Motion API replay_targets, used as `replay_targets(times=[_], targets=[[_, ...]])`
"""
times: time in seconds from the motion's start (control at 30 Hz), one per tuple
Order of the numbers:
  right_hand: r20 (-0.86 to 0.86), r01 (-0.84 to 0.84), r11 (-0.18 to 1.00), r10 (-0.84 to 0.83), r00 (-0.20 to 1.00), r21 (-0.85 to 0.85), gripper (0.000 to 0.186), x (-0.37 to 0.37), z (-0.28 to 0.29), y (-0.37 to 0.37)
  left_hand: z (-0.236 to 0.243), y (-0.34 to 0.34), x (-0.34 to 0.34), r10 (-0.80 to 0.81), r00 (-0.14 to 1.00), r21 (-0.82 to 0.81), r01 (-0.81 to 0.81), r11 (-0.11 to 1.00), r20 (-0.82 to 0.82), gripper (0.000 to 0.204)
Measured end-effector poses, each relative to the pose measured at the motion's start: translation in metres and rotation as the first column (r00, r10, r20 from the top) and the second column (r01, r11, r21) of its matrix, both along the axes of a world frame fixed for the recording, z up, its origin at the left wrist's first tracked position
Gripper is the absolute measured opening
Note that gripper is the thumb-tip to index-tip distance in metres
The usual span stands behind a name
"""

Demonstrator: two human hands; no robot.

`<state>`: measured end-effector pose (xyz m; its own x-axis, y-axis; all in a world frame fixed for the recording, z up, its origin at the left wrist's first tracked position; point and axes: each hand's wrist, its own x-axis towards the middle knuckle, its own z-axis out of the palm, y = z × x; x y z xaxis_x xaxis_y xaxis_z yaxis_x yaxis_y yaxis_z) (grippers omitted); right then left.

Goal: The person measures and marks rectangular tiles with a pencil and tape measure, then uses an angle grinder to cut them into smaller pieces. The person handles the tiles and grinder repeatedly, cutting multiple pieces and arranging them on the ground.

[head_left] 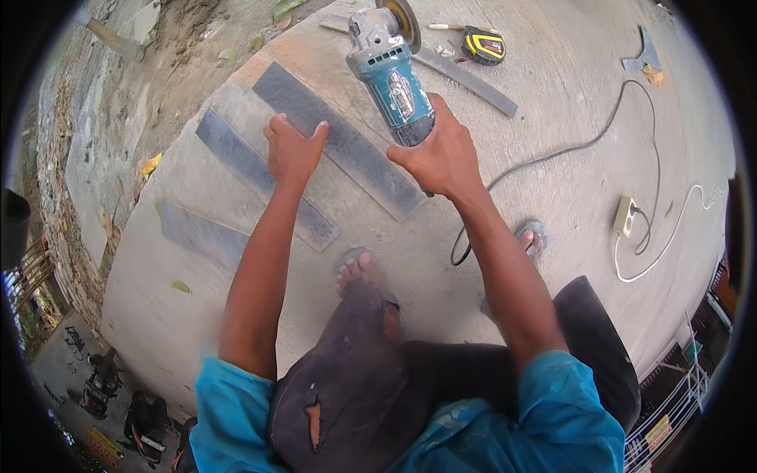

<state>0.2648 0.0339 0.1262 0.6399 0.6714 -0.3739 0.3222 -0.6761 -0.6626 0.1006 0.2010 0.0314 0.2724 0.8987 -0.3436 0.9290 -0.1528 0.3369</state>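
Note:
My right hand [443,150] is wrapped round the handle of a teal angle grinder [397,91], raised with its grey head pointing away from me. The grinder's disc [408,25] is partly cut off by the top of the picture. My left hand [293,154] is over the left edge of a wide dark grey tile strip [347,146], thumb and fingers apart; whether it touches the strip I cannot tell. Left of it lies a narrower dark strip [236,154]. A third grey piece [203,234] is partly behind my left forearm.
A thin strip [469,81] lies beyond the grinder, near a yellow and black tape measure [483,46]. The black cord [552,151] loops right to a socket block [624,215] with a white cable [618,264]. My sandalled feet [363,272] are close to the strips.

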Motion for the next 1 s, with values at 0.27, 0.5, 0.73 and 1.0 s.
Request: replay_targets(times=[0.27,0.5,0.73,1.0], targets=[[-0.107,-0.215,0.976,0.211,0.972,-0.027,0.060,-0.042,-0.032,0.083,-0.048,0.008,-0.059,-0.410,0.895,0.213,0.372,0.904,0.178,0.112],[-0.098,-0.278,0.960,0.279,0.955,0.023,0.058,-0.060,-0.059,0.122,-0.057,0.012,-0.070,-0.508,0.849,0.126,0.493,0.861,0.144,0.094],[-0.117,-0.278,0.960,0.278,0.954,0.012,0.055,-0.061,-0.069,0.129,-0.051,0.008,-0.069,-0.457,0.870,0.070,0.453,0.889,0.185,0.088],[-0.149,-0.303,0.953,0.300,0.942,-0.002,0.055,-0.059,-0.066,0.132,-0.055,0.011,-0.071,-0.510,0.853,0.086,0.503,0.860,0.109,0.088]])
